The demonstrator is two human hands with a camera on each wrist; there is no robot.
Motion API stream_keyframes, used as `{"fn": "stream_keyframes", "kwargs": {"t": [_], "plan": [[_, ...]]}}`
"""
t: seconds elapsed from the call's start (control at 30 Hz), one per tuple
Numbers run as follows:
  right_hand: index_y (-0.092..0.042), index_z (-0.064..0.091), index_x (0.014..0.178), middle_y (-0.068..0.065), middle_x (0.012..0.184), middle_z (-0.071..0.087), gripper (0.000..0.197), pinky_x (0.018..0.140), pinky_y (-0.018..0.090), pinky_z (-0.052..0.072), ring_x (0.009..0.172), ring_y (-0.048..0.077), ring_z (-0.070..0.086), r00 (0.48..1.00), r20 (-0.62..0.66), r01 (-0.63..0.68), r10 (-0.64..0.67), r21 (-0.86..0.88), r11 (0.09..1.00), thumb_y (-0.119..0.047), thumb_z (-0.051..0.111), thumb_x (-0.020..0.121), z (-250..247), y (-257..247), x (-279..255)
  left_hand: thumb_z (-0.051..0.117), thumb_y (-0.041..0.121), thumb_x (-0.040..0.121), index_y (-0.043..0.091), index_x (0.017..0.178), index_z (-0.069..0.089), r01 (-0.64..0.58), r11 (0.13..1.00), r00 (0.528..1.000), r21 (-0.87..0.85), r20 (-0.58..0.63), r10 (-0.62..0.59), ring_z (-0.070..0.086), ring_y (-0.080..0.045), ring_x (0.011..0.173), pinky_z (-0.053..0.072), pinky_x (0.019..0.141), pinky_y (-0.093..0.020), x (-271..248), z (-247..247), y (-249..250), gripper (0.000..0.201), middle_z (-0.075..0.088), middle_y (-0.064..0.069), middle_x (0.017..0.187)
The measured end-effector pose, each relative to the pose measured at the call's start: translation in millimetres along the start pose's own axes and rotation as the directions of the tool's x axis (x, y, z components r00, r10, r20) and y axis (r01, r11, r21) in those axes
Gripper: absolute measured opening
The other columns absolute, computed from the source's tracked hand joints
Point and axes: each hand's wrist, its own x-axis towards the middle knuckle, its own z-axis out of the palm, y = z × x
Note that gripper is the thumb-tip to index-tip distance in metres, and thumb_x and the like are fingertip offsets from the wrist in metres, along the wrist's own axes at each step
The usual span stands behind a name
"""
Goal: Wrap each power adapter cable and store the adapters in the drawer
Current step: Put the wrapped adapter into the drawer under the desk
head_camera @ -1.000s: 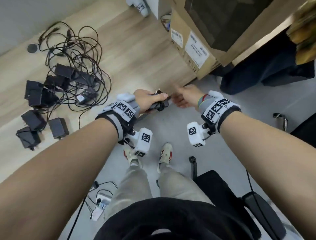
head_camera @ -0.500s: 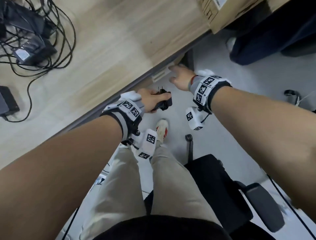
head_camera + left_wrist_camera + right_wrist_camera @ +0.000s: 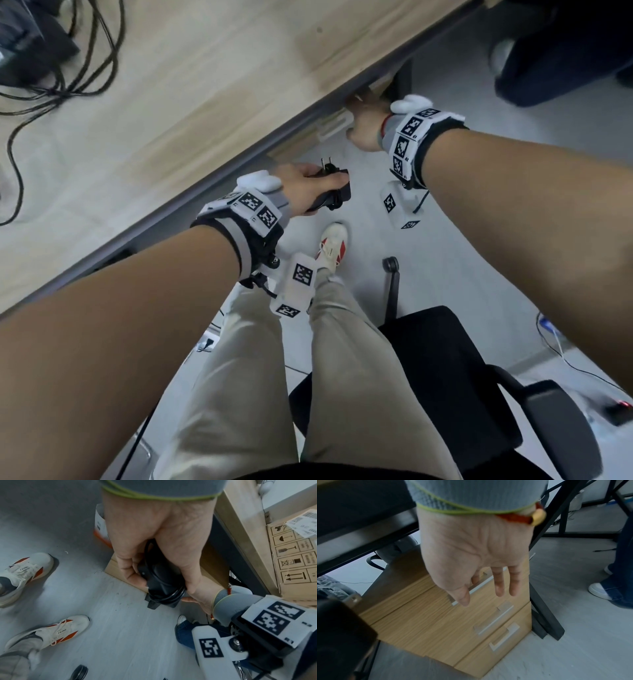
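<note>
1. Gripping the power adapter (image 3: pixel 161 582) in the left hand (image 3: pixel 301 185), fingers curled round it, cable (image 3: pixel 169 596) wound on the body, prongs up, held below the desk (image 3: pixel 205 85) edge.
2. Right hand (image 3: pixel 471 550) further out, fingers straight, tips at the top handle (image 3: pixel 479 585) of the drawer unit (image 3: pixel 436 622); contact unclear.
3. Drawers look closed.
4. More adapters (image 3: pixel 30 51) far left on the desk.
</note>
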Motion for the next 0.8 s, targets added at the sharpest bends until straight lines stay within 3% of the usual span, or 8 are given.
{"fn": "stream_keyframes", "kwargs": {"t": [0.1,0.2,0.27,0.33,0.4,0.47,0.63,0.8], "plan": [[-0.022,0.033,0.149,0.002,0.157,0.022,0.054,0.105,0.027,0.032,0.139,0.027,0.036,0.999,0.01,-0.031,0.031,0.05,0.998,-0.013,0.046,0.097,12,5,-1,0.078,0.038,0.08,0.024,0.076,0.061,-0.001,1.0,1.0,-0.012,0.006,0.001,0.057,-0.018,0.075,0.057,0.076,-0.035,-2,2,1,0.022,0.062,-0.007,0.084],[-0.033,0.035,0.146,-0.004,0.153,0.025,0.056,0.108,0.038,0.037,0.135,0.028,0.041,0.996,0.058,-0.062,0.062,0.003,0.998,-0.028,0.049,0.091,28,19,-18,0.078,0.035,0.081,0.027,0.076,0.059,-0.007,0.999,1.0,-0.039,0.013,0.007,0.057,-0.015,0.075,0.056,0.077,-0.033,-5,7,4,0.022,0.062,-0.004,0.085],[-0.029,0.045,0.141,0.002,0.146,0.037,0.052,0.104,0.043,0.043,0.127,0.031,0.048,0.991,0.108,-0.073,0.078,-0.052,0.996,-0.035,0.05,0.09,34,18,-24,0.079,0.034,0.081,0.031,0.076,0.058,-0.018,0.998,1.0,-0.062,-0.002,0.018,0.058,-0.011,0.072,0.056,0.075,-0.031,-5,8,4,0.022,0.063,0.002,0.08],[-0.021,0.063,0.119,0.008,0.123,0.059,0.041,0.09,0.04,0.051,0.103,0.032,0.06,0.993,0.085,-0.075,0.081,-0.064,0.995,-0.038,0.048,0.085,30,17,-33,0.078,0.035,0.081,0.031,0.08,0.059,-0.022,0.995,1.0,-0.096,0.012,0.023,0.059,-0.007,0.07,0.056,0.07,-0.026,-5,15,5,0.019,0.063,0.006,0.078],[-0.019,0.065,0.1,0.009,0.108,0.062,0.027,0.081,0.034,0.049,0.093,0.032,0.059,0.997,-0.028,-0.07,0.07,0.0,0.998,-0.036,0.049,0.084,27,16,-37,0.076,0.037,0.083,0.027,0.09,0.066,-0.024,0.993,0.999,-0.113,0.03,0.028,0.06,-0.005,0.07,0.055,0.065,-0.021,-3,19,2,0.017,0.065,0.006,0.079],[-0.02,0.064,0.108,0.009,0.119,0.056,0.027,0.083,0.032,0.045,0.105,0.033,0.057,0.994,-0.097,-0.042,0.044,0.017,0.999,-0.034,0.048,0.091,27,21,-39,0.074,0.037,0.085,0.023,0.101,0.067,-0.018,0.992,0.999,-0.126,0.037,0.023,0.061,-0.005,0.071,0.056,0.066,-0.02,-1,23,-1,0.022,0.066,0.006,0.08],[-0.016,0.067,0.099,0.006,0.102,0.068,0.026,0.068,0.029,0.039,0.078,0.028,0.055,0.985,0.067,-0.151,0.161,-0.136,0.979,-0.031,0.047,0.091,49,36,-51,0.07,0.032,0.089,0.022,0.097,0.061,0.025,0.98,0.999,-0.198,0.029,-0.02,0.062,-0.01,0.075,0.057,0.072,-0.026,6,34,-13,0.016,0.066,0.002,0.083],[-0.013,0.059,0.095,0.008,0.091,0.057,0.025,0.064,0.029,0.038,0.077,0.03,0.055,0.97,0.106,-0.205,0.217,-0.117,0.972,-0.035,0.046,0.096,56,42,-68,0.069,0.026,0.091,0.018,0.108,0.064,0.088,0.97,0.995,-0.225,0.055,-0.078,0.067,-0.012,0.076,0.057,0.07,-0.031,15,41,-23,0.019,0.069,-0.004,0.097]]}}
